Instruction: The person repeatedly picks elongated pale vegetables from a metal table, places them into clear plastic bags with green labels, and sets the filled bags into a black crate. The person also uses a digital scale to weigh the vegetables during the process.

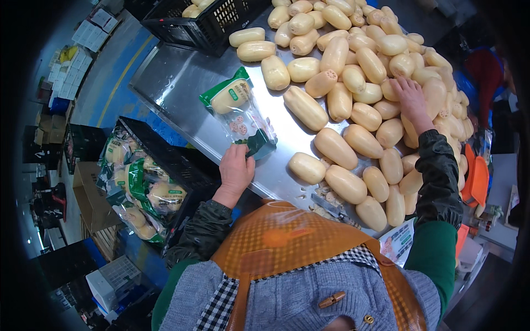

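Note:
My left hand (237, 169) pinches the green lower edge of a clear and green plastic bag (244, 118) lying on the steel table (182, 89). One peeled lotus root (229, 98) sits inside the bag at its far end. My right hand (410, 101) reaches into a large pile of peeled lotus roots (366, 118), its fingers resting over one root (389, 90). Whether it grips that root cannot be told. Near the table's front edge, a knife (329, 207) lies among cut root ends (327, 192).
At left stands a black crate (178, 165) of bagged lotus roots (145, 186). Another black crate (207, 25) with roots sits on the table's far left corner. A printed bag (398, 242) lies by my right elbow. An orange container (475, 178) stands at right, with a person (484, 74) beyond.

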The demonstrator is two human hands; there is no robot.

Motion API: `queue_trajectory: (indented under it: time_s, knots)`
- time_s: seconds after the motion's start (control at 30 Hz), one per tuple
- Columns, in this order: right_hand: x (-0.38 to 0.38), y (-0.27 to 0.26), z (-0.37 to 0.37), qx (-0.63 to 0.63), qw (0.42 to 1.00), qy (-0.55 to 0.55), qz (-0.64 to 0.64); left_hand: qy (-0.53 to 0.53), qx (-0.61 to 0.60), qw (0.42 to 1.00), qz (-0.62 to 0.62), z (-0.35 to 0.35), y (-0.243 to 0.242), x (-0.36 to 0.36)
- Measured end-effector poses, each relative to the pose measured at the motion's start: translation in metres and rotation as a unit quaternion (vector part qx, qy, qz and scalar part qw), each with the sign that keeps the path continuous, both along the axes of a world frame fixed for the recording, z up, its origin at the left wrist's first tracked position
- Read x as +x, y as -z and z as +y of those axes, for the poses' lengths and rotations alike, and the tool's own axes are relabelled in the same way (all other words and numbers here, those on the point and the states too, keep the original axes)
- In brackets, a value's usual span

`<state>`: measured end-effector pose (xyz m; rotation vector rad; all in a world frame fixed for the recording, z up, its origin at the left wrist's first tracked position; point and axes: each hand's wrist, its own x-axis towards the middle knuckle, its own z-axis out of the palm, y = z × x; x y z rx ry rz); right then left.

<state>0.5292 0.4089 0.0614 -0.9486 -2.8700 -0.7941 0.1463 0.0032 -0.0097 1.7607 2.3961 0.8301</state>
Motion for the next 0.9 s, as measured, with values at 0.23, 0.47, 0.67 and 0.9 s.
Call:
queue_trajectory:
  time_s: [0.23, 0.47, 0.67, 0.9]
  knots:
    - [-0.006, -0.018, -0.009, -0.133, 0.986, 0.083, 0.059, 0.010, 0.016, 0.999, -0.028, -0.002, 0.004, -0.002]
    - [-0.004, 0.021, -0.018, -0.071, 0.965, 0.024, 0.250, 0.025, -0.020, 0.997, -0.065, -0.009, -0.007, 0.006]
    - [-0.022, 0.028, 0.004, -0.024, 0.984, 0.150, 0.093, -0.021, 0.064, 0.997, -0.049, -0.026, -0.026, 0.002]
    - [-0.022, -0.029, -0.049, -0.219, 0.937, 0.098, 0.253, -0.029, 0.049, 0.953, -0.299, -0.024, -0.040, 0.011]
